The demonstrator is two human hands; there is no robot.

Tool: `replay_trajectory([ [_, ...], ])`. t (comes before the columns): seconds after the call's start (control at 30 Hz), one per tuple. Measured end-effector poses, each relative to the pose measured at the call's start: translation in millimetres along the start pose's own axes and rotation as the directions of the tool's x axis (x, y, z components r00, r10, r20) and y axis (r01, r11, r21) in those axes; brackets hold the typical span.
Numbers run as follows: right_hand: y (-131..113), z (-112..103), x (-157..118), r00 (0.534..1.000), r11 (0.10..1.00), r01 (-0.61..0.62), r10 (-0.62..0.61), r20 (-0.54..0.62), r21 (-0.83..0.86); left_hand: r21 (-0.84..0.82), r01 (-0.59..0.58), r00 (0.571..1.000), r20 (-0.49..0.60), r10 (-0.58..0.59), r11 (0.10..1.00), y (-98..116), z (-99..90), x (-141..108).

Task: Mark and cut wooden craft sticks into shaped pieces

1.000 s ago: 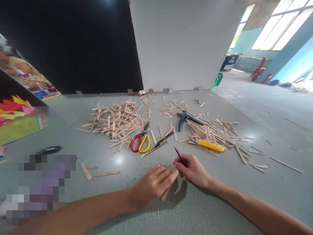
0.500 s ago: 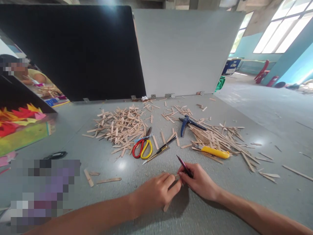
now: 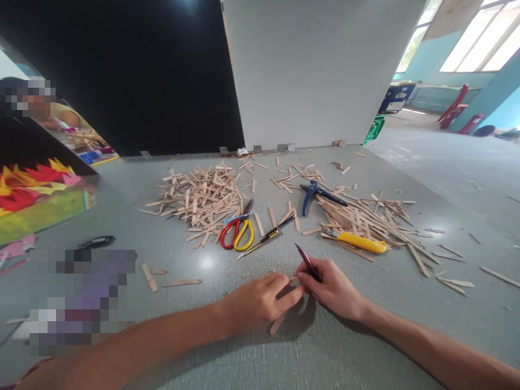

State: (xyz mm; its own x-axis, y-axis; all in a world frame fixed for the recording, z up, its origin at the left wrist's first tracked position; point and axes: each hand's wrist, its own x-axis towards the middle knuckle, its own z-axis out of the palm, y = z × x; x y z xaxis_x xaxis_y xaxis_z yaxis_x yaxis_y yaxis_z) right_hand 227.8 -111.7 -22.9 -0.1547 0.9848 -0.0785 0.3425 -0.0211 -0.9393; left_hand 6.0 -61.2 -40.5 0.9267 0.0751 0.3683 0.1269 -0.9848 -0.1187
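Note:
Low in the middle of the head view, my left hand (image 3: 264,300) is closed on a thin wooden stick (image 3: 278,324), whose end sticks out below the fingers. My right hand (image 3: 335,287) meets it fingertip to fingertip and holds a dark, reddish pen (image 3: 307,261) that points up and left. Beyond the hands lie scissors (image 3: 238,233) with one red and one yellow handle, a black pen-like tool (image 3: 271,235), a yellow cutter (image 3: 361,242) and a dark blue clamp-like tool (image 3: 312,196).
Wooden sticks lie in a left pile (image 3: 203,197) and a right pile (image 3: 361,219). A black panel (image 3: 142,76) and a grey panel (image 3: 320,76) stand behind. At left are a box of coloured paper (image 3: 40,208), a black object (image 3: 97,242) and a person (image 3: 67,115).
The camera view has tilted down a little, so the table things sit higher in the picture. Both hands keep nearly the same pose, with the stick and the pen still held.

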Motion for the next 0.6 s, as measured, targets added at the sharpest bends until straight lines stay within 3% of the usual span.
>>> replay_trajectory([
  [0.33,-3.6,-0.7,0.2,1.0,1.0,0.02,-0.02,-0.018,-0.021,0.02,0.033,0.999,0.025,-0.033,0.999,1.7,3.5,-0.2],
  [0.6,-1.7,0.1,-1.5,0.997,0.994,-0.082,0.083,-0.008,0.068,0.002,0.018,0.996,-0.086,-0.018,1.0,0.4,8.1,-0.6],
])
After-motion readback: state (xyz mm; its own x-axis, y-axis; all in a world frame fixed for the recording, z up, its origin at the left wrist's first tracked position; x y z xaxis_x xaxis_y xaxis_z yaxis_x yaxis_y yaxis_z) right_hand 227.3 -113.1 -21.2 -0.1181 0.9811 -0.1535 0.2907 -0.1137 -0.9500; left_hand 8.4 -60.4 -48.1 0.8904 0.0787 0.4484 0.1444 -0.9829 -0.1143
